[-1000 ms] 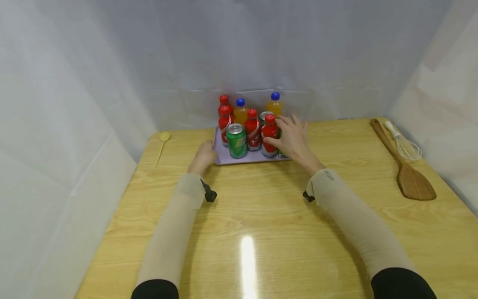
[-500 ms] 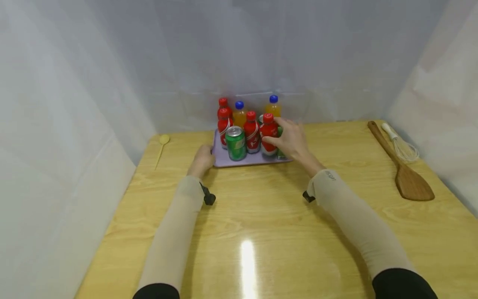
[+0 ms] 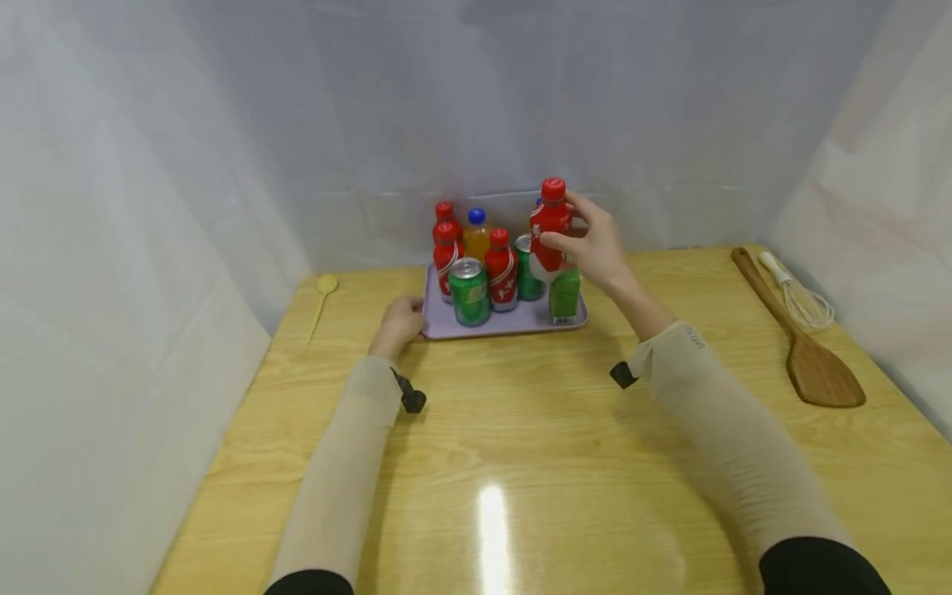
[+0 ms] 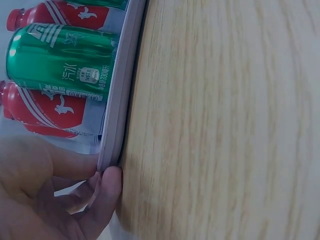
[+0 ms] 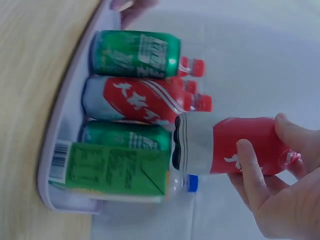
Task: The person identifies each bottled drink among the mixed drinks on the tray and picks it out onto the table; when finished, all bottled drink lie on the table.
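Observation:
My right hand [image 3: 601, 248] grips a red-and-white bottle [image 3: 549, 230] with a red cap, raised above the right part of a lilac tray [image 3: 513, 331]. In the right wrist view, its base [image 5: 187, 142] is off the tray. With thumb and fingers, my left hand [image 3: 402, 321] pinches the tray's front left corner, as the left wrist view shows. On the tray stand a green soda can [image 3: 469, 296], a second green can [image 3: 529, 277], a green carton [image 3: 564, 297] and several other red bottles [image 3: 502, 277]. An orange drink bottle [image 3: 478, 241] with a blue cap stands behind; another is mostly hidden behind the held bottle.
A yellow spoon [image 3: 321, 302] lies left of the tray on the wooden table [image 3: 476, 430]. To the right are a wooden spatula [image 3: 814, 364] and a whisk [image 3: 803, 297]. White sheeting [image 3: 387, 124] rises behind the tray and at both sides.
My right hand has taken hold of the red bottle and lifted it up off the tray, uncovering the green carton and rear can. My left hand has stayed at the tray's corner.

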`<action>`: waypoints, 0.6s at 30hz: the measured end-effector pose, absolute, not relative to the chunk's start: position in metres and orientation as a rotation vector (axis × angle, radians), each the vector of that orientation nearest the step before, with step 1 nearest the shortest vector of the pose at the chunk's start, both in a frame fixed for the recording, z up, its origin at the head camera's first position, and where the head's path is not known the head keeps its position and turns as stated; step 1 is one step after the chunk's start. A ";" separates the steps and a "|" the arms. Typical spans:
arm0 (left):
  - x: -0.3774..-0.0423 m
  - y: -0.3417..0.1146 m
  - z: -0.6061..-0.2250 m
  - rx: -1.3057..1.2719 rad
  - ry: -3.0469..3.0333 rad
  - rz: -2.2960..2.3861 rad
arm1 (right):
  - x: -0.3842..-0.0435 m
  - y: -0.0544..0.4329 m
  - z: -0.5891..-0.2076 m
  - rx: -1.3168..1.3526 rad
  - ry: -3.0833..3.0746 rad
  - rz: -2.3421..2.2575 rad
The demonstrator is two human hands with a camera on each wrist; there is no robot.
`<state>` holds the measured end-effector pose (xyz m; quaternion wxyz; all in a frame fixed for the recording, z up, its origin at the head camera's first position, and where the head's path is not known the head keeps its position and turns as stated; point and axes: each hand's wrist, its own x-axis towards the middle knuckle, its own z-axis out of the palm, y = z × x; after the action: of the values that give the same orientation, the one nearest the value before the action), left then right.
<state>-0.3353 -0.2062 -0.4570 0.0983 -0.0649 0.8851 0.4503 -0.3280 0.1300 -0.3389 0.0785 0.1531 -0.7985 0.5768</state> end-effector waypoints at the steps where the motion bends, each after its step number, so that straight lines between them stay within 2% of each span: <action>1: -0.335 -0.207 -0.457 -0.198 2.619 1.333 | -0.329 0.132 -0.337 0.449 -2.382 1.746; 11: -0.336 -0.212 -0.458 -0.231 2.615 1.329 | -0.353 0.161 -0.339 0.412 -2.286 1.752; 18: -0.334 -0.211 -0.455 -0.243 2.643 1.311 | -0.372 0.181 -0.350 0.223 -2.315 1.786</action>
<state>-0.3342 -0.2115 -0.4555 0.0906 -0.0816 0.8891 0.4411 -0.3720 0.1812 -0.3500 0.1044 0.0756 -0.7852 0.6057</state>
